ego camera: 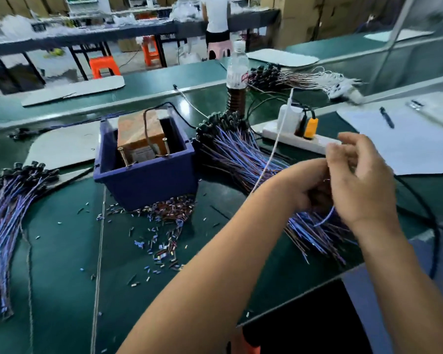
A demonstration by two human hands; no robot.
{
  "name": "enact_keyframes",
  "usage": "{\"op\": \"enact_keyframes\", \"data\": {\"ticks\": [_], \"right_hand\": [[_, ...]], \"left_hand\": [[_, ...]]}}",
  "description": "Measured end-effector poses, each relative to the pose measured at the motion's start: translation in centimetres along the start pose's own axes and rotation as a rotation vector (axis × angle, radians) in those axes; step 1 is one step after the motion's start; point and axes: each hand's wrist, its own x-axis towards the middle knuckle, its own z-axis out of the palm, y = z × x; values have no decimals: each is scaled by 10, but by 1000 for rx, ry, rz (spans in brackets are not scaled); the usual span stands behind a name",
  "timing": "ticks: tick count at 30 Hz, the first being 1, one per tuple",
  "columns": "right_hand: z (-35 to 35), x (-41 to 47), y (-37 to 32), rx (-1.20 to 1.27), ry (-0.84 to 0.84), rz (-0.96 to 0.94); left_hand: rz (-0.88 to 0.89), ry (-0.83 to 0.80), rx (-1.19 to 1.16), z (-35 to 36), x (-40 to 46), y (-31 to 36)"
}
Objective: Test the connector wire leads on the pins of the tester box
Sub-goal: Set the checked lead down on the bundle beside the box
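The tester box [141,141], a tan block with two upright screw pins [166,146], sits inside a dark blue plastic bin [149,182] at the table's middle. To its right lies a big pile of blue and brown connector wire leads [238,154] with black connectors. Over that pile my left hand [304,185] and my right hand [361,180] meet. Both pinch one thin blue lead [326,218], which hangs down between them. The fingertips are partly hidden by each other.
A second bundle of leads [8,213] lies at the left edge. Several cut insulation bits [164,226] litter the green mat in front of the bin. A power strip [299,139], a water bottle [237,72] and papers with a pen [386,117] stand behind my hands.
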Motion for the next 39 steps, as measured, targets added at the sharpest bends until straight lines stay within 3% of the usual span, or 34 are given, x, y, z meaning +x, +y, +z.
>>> {"op": "enact_keyframes", "data": {"ticks": [5, 12, 17, 20, 25, 28, 30, 33, 35, 37, 39], "right_hand": [[-23, 16, 6, -228, -222, 90], [-20, 29, 2, -457, -402, -48], [10, 42, -6, -688, -445, -87], [22, 46, -12, -469, -536, -102], [26, 44, -18, 197, -450, 32], [31, 42, -29, 562, -498, 225], [32, 42, -32, 592, -488, 272], [23, 48, -31, 390, -360, 219], [11, 55, -29, 80, -303, 74], [-3, 59, -29, -241, -363, -61], [-12, 62, -30, -417, -462, -74]], "left_hand": [[-94, 60, -236, 8, 24, 10], [80, 332, -603, -28, 39, 45], [122, 268, -801, -55, 35, 48], [286, 313, -986, -69, 33, 52], [513, 339, -1134, -81, 20, 71], [550, 349, -1184, -87, 15, 82], [524, 363, -1179, -88, 16, 83], [412, 396, -1044, -92, 16, 72], [276, 413, -852, -99, 16, 57], [190, 448, -690, -103, 17, 45], [190, 544, -539, -105, 19, 38]]}}
